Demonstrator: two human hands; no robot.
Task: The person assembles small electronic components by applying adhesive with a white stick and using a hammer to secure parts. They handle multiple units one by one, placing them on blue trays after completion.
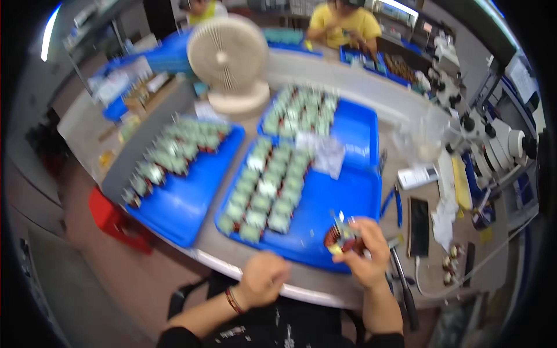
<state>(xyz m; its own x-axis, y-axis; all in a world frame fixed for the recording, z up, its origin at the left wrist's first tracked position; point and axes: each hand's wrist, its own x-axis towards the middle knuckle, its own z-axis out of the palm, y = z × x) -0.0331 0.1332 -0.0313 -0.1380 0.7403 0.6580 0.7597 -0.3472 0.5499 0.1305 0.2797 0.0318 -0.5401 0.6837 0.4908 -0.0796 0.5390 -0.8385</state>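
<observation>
My right hand grips a small wound coil, dark red-brown with a pale green piece and a yellow patch, between thumb and fingers. It is held above the near right part of a blue tray. On that tray stand rows of several similar parts with pale green tops. My left hand is closed at the table's front edge, left of the coil. The inside of its fingers is hidden, so I cannot make out whether anything is in it.
More green-topped parts fill a left blue tray and a far blue tray. A beige fan stands behind. Pliers, a hammer, a phone and a microscope are at right. A person in yellow sits opposite.
</observation>
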